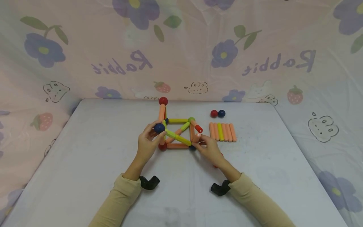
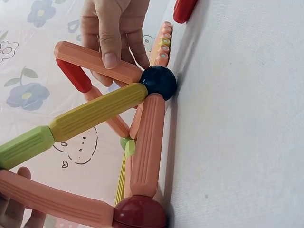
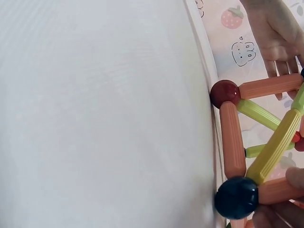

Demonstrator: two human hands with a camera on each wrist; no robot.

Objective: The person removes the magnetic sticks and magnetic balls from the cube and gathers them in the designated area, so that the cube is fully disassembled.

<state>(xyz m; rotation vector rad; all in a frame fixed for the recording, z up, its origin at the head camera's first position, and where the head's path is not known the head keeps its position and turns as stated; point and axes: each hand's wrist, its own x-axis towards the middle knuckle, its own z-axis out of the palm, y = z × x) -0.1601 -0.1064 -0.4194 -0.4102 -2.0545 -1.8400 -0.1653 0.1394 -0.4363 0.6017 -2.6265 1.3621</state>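
A frame of magnetic rods and balls stands on the table. My left hand [image 1: 146, 142] grips a dark blue ball [image 1: 159, 128] at its raised near-left corner, fingers behind and thumb in front. From that ball a green-and-yellow diagonal [image 1: 178, 138] slopes down to another dark blue ball [image 2: 159, 83] at the lower right. With thumb and fingers, my right hand [image 1: 209, 148] pinches a salmon rod [image 2: 95, 61] whose lower end meets this lower ball. Its upper end is close to a red-ended rod [image 1: 197, 127] leaning out from a green ball [image 1: 191, 120]. A red ball [image 3: 225, 94] forms the lower left corner.
Right of the frame, several salmon rods and a yellow rod [image 1: 220, 132] lie in a row. Behind them sit a loose red ball [image 1: 214, 113] and blue ball [image 1: 221, 113]. A red piece [image 2: 184, 10] lies near my right wrist, partly hidden.
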